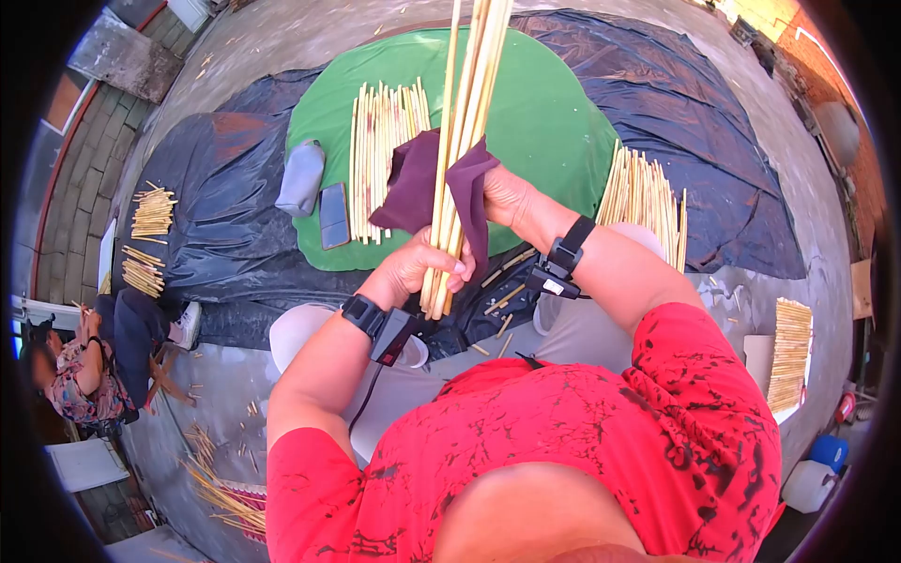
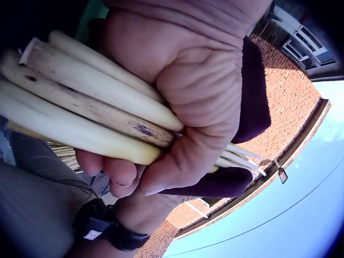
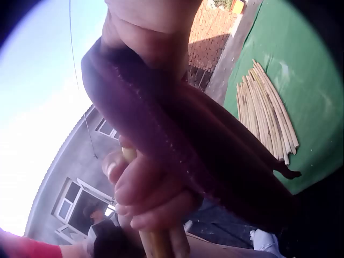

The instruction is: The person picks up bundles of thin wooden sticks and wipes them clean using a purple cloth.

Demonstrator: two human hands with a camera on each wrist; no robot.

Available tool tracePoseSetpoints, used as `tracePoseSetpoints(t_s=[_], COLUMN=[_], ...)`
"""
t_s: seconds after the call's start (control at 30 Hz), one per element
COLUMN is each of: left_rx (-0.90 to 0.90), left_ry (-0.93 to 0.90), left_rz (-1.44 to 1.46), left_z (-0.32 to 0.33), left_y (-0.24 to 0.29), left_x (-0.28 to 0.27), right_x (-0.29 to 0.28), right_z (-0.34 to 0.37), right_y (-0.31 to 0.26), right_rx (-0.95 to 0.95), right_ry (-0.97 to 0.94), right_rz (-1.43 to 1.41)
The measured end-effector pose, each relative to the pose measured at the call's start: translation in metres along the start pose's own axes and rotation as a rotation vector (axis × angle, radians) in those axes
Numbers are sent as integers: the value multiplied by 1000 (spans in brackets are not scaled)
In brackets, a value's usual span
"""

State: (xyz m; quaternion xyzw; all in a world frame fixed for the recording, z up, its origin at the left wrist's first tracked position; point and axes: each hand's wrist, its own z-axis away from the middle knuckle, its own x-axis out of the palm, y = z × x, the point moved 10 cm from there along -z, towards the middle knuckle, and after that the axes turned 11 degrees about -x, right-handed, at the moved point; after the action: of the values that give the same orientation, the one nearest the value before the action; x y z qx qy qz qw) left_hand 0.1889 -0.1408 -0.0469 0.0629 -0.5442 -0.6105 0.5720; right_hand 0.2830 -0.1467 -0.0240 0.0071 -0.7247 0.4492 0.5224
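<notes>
A bundle of long pale sticks (image 1: 477,84) stands nearly upright before the person's chest. The left hand (image 1: 420,266) grips it near its lower end; in the left wrist view the thumb and fingers of that hand (image 2: 188,102) curl round several thick stick ends (image 2: 97,102), one of them dark-spotted. Just above, the right hand (image 1: 507,195) holds a dark purple cloth (image 1: 413,178) wrapped about the sticks. In the right wrist view the cloth (image 3: 161,129) covers most of the right hand's fingers, and the left hand (image 3: 156,188) is below it.
On a green cloth (image 1: 544,103) lie a row of sticks (image 1: 380,141), a phone (image 1: 333,216) and a grey pouch (image 1: 301,178). Black sheeting (image 1: 225,159) spreads beneath. More sticks (image 1: 648,202) lie to the right, others (image 1: 791,352) further off. Another person (image 1: 84,375) sits at the left.
</notes>
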Motion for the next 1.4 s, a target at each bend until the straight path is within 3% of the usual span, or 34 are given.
tracePoseSetpoints(t_s=[0.1,0.2,0.23,0.27,0.3,0.33,0.4,0.43,0.63,0.7,0.93,0.97,1.1,1.23,1.27,1.3,1.37,1.4], left_rx=[-5,-32,-35,72,182,241,186,130,42,7,-151,-155,-226,-196,-144,-91,-44,-13], left_ry=[-93,204,198,364,529,566,522,481,411,375,185,182,199,214,235,257,323,282], left_rz=[49,-129,-126,-257,-387,-520,-433,-346,-225,-229,-303,-300,-336,-297,-255,-215,-127,-58], left_z=[-5,-17,-22,-21,-16,-16,-17,-18,-16,-13,21,27,48,61,62,65,64,59], left_y=[0,-3,-9,-3,7,12,7,1,-3,-5,-26,-28,-36,-37,-30,-22,-14,-9], left_x=[14,-16,-18,-32,-41,-39,-34,-29,-30,-29,-29,-34,-54,-72,-76,-79,-79,-73], right_x=[-1,-15,-25,-38,-36,-37,-38,-35,-51,-51,-99,-112,-142,-148,-155,-150,-127,-106], right_z=[-5,-9,-7,-2,1,6,12,8,17,8,3,0,23,26,34,34,2,1], right_y=[-6,-19,-27,-29,-29,-29,-13,2,-9,-36,-127,-142,-183,-212,-209,-200,-161,-137], right_rx=[-71,-178,-224,-221,-222,-235,-181,-107,-139,-296,-500,-544,-710,-862,-855,-848,-530,-424], right_ry=[25,137,217,335,339,383,405,318,549,469,546,521,775,700,804,792,545,525], right_rz=[-9,40,133,99,102,46,22,28,98,119,51,69,46,-105,-64,-67,-103,-42])
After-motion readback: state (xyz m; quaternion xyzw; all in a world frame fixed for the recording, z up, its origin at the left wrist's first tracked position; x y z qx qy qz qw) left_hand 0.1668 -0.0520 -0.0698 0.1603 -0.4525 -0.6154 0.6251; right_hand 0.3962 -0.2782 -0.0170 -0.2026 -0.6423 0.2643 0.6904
